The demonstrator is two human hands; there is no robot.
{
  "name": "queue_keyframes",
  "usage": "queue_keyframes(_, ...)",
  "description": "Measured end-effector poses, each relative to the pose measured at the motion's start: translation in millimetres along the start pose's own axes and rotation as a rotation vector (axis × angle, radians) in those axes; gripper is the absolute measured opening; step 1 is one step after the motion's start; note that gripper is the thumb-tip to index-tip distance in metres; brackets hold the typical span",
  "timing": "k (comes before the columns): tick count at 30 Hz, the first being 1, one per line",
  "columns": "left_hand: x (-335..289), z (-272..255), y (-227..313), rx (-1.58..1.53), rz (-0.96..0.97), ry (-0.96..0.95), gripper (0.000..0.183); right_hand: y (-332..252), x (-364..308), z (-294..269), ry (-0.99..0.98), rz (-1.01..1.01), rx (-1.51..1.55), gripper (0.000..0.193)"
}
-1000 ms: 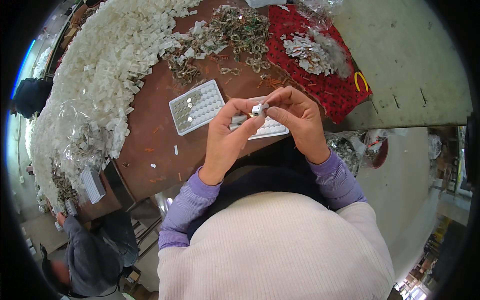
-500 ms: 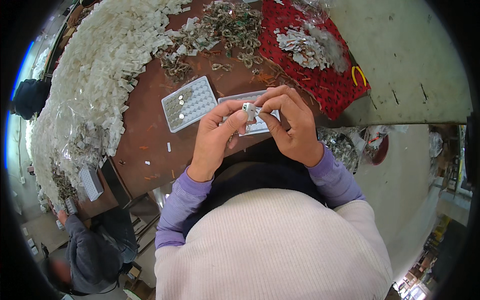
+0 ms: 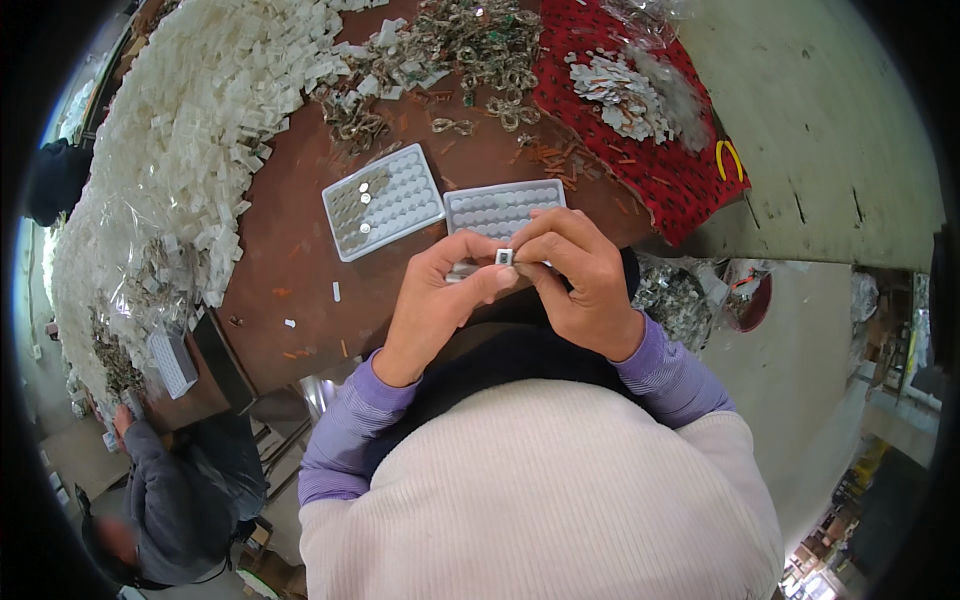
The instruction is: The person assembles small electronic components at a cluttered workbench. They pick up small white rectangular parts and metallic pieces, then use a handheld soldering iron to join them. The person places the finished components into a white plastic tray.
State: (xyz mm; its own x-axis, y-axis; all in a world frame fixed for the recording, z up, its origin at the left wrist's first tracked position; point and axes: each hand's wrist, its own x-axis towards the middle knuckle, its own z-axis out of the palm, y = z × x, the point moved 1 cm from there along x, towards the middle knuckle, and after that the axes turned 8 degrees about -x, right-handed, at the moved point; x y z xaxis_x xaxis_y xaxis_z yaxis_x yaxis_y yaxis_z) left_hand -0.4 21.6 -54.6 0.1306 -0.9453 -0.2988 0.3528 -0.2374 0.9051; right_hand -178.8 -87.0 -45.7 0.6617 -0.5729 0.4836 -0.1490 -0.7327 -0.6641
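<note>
Between both hands, over the table's near edge, is a small white plastic case (image 3: 504, 257) with a dark opening in the face turned up. My left hand (image 3: 432, 298) pinches it from the left with thumb and fingers. From the other side my right hand (image 3: 578, 283) closes thumb and fingertips on its edge; whether a smaller part sits in those fingertips I cannot tell. Just beyond the hands lies a pale tray (image 3: 490, 197) with rows of round pockets, its near side partly hidden by my fingers. A second pocketed tray (image 3: 408, 190) to its left holds several round silver discs.
A large heap of white plastic pieces (image 3: 200, 130) covers the table's left side. Bundled wires (image 3: 490, 50) lie at the back. On red cloth (image 3: 680, 200) are white pieces (image 3: 625, 100) and yellow-handled pliers (image 3: 729, 160). Orange bits are scattered about. Another person (image 3: 185, 500) sits lower left.
The white case has turned, so its dark opening now faces up. Both hands have come slightly nearer my body, uncovering more of the right tray, and my fingertips are closer together.
</note>
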Motion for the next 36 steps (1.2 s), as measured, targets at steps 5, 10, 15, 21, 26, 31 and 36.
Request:
queue_keyframes(5,-9,-33,3,-0.407,0.23,0.054,0.033,32,39,-3,0.035,0.077,-0.063,0.009)
queue_keyframes(10,-12,-55,12,-0.663,0.171,0.091,0.056,41,52,6,-0.128,-0.054,-0.399,0.015)
queue_keyframes(15,-6,-49,12,-0.679,0.105,-0.029,0.05,47,53,11,-0.009,-0.025,-0.434,0.016)
queue_keyframes(21,7,-30,31,-0.439,-0.025,-0.063,0.03,89,68,-1,0.009,-0.072,-0.563,0.018)
queue_keyframes(26,31,-1,36,-0.05,0.145,0.177,0.025,86,76,-1,0.093,-0.182,-0.504,0.015)
queue_keyframes(31,42,11,34,0.227,0.317,0.222,0.024,33,66,-2,0.119,-0.396,-0.433,0.014)
queue_keyframes(36,12,-3,40,0.05,0.234,0.269,0.016,13,67,-2,-0.003,-0.383,-0.169,0.018)
